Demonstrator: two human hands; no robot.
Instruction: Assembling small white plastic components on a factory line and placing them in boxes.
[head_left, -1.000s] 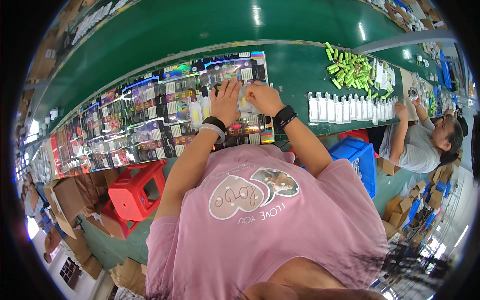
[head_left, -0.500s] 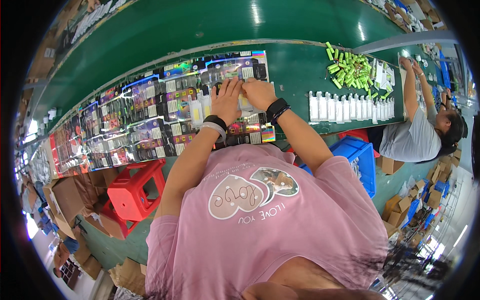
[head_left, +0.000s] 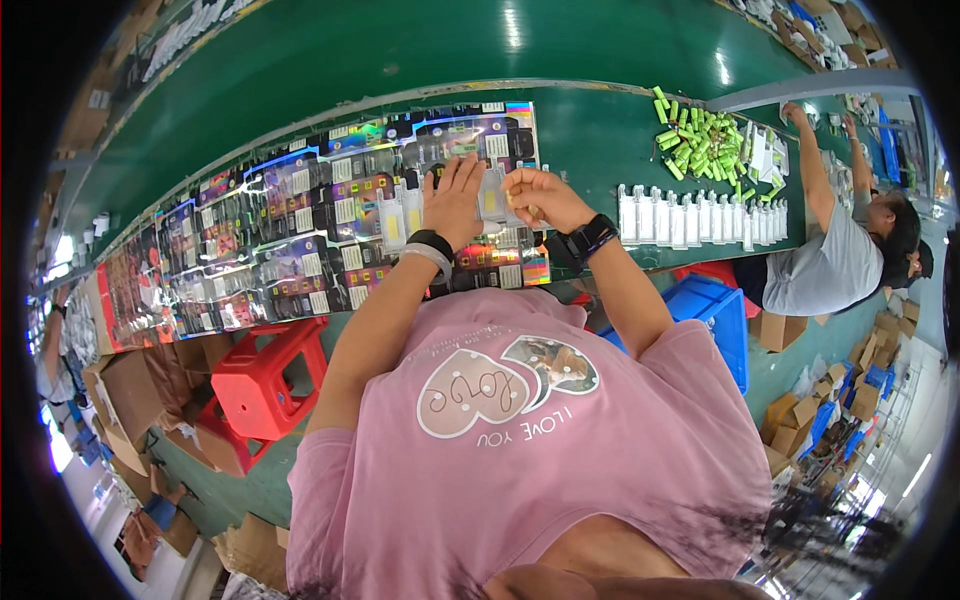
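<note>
A small clear blister pack (head_left: 492, 200) with a pale yellowish insert sits between the two hands, raised just above the green workbench (head_left: 590, 130). The left hand (head_left: 455, 197) lies against its left side with the fingers spread and stretched forward, not curled round it; the right hand (head_left: 535, 195) is closed on its right edge, fingers bunched at the top corner, so the two hands are close together with only the pack between them. How firmly the left hand grips cannot be told from this view. A dark band and a pale band (head_left: 428, 250) ring the left wrist, and a black watch (head_left: 590, 236) sits on the right wrist. Directly beneath and to the left of the hands, rows of glossy printed packaging cards (head_left: 300, 230) overlap one another across the bench, running far off to the left. To the right of the right hand stands a line of white upright packs (head_left: 690, 218), set side by side near the bench's front edge. Beyond them, farther right and away, lies a loose heap of green cylinders (head_left: 700, 140). Below the left forearm a red plastic stool (head_left: 265, 375) stands on the floor, and below the right forearm a blue crate (head_left: 715, 315). Well to the right, another worker in a grey shirt (head_left: 825, 265) reaches up over the bench.
</note>
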